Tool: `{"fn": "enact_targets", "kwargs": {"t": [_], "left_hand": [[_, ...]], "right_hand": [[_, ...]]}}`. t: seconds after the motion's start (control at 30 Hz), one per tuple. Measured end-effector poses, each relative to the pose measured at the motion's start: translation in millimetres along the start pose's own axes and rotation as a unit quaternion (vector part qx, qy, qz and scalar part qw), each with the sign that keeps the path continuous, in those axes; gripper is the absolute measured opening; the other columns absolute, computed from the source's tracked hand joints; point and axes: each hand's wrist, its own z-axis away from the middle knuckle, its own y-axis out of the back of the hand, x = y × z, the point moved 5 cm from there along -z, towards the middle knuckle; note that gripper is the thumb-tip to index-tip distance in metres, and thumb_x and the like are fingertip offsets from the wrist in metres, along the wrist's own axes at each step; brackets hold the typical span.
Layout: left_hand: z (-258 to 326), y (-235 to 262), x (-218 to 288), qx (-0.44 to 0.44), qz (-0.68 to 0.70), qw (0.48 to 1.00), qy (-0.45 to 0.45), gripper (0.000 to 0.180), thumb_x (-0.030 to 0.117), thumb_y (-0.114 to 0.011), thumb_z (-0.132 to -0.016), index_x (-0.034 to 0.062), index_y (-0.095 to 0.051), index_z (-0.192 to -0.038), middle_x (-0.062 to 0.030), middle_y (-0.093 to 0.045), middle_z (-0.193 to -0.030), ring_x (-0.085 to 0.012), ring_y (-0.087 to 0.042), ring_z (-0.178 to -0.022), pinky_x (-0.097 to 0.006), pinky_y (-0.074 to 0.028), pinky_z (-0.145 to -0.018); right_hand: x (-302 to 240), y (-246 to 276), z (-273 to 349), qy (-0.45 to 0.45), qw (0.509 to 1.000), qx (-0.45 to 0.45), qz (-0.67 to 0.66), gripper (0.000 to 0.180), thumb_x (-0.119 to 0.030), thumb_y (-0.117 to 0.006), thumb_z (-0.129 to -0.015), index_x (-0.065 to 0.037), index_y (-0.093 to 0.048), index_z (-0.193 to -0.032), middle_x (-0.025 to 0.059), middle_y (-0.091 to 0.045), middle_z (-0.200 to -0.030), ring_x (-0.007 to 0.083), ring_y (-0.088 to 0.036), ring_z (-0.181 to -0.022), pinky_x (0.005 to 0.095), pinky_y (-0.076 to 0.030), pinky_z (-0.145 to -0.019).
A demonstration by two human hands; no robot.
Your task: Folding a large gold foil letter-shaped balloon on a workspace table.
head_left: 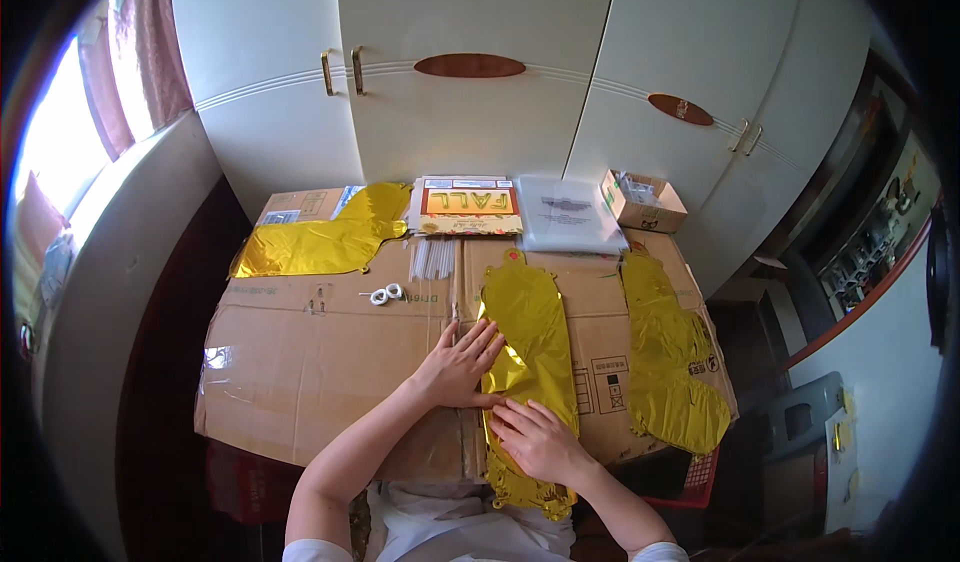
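A flat gold foil balloon (530,332) lies lengthwise in front of me, its near end hanging toward my lap. My left hand (460,370) rests on its left edge with the fingers stretched out and apart. Lower down, my right hand (540,442) lies on the foil, fingers extended and slightly bent, close to the left thumb. Neither hand grips anything. Another flat gold foil balloon (320,247) with a bent shape lies at the far left. A third foil balloon (672,362), wavy in outline, is spread along the right side.
Flattened cardboard (300,382) covers the table. On it are two small white tape rolls (386,294), clear straws (432,259), a stack of printed cards (468,224), clear plastic bags (568,217) and an open small box (648,212). White cabinets (470,122) stand behind.
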Motion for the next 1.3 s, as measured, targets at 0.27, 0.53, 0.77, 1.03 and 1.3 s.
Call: {"fn": "enact_targets", "kwargs": {"t": [0.27,0.53,0.77,1.03,1.3], "left_hand": [[0.9,-1.3,-0.6,0.018,0.013,1.0,-0.001,0.097,0.075,-0.044,-0.084,0.0024,-0.033,-0.148,-0.0183,-0.032,-0.154,-0.0286,-0.026,-0.145,-0.058,-0.02,-0.114],[0.4,1.4,-1.6,0.0,0.036,0.999,0.004,0.097,0.073,-0.048,-0.082,0.0026,-0.033,-0.148,-0.0216,-0.032,-0.153,-0.0331,-0.025,-0.145,-0.058,-0.019,-0.113],[0.5,3.9,-0.9,0.015,0.023,1.0,0.0,0.102,0.079,-0.048,-0.078,0.0041,-0.037,-0.146,-0.0204,-0.034,-0.152,-0.0332,-0.026,-0.144,-0.057,-0.02,-0.114],[1.1,8.6,-2.9,-0.018,0.076,0.997,0.006,0.098,0.074,-0.054,-0.079,0.0103,-0.031,-0.151,-0.0201,-0.026,-0.156,-0.0349,-0.018,-0.147,-0.059,-0.017,-0.114],[1.3,25.1,10.8,-0.015,0.129,0.991,-0.024,0.093,0.065,-0.06,-0.081,0.0104,-0.032,-0.15,-0.0211,-0.023,-0.156,-0.0376,-0.015,-0.147,-0.055,-0.014,-0.117]], "right_hand": [[-9.7,-12.1,6.3,-0.006,1.0,-0.03,-0.006,0.037,-0.026,-0.06,-0.092,-0.008,-0.062,-0.124,0.0105,-0.056,-0.132,0.0264,-0.047,-0.13,0.048,-0.036,-0.108],[-10.3,-17.0,8.4,-0.011,0.999,-0.04,0.003,0.04,-0.029,-0.06,-0.092,-0.011,-0.06,-0.128,0.0095,-0.054,-0.136,0.026,-0.044,-0.132,0.0493,-0.034,-0.109],[-6.2,6.3,10.1,-0.034,0.999,0.007,-0.004,0.042,-0.03,-0.064,-0.09,-0.011,-0.061,-0.127,0.008,-0.056,-0.133,0.0256,-0.049,-0.127,0.0484,-0.037,-0.107],[-5.1,36.5,49.5,-0.1,0.993,0.053,-0.019,0.042,-0.027,-0.068,-0.087,-0.011,-0.061,-0.125,0.0057,-0.06,-0.125,0.0243,-0.054,-0.12,0.0459,-0.04,-0.104],[-2.6,38.5,82.8,-0.232,0.965,0.118,-0.037,0.049,-0.027,-0.07,-0.086,-0.005,-0.056,-0.127,0.0143,-0.058,-0.126,0.035,-0.051,-0.123,0.0461,-0.04,-0.103]]}}
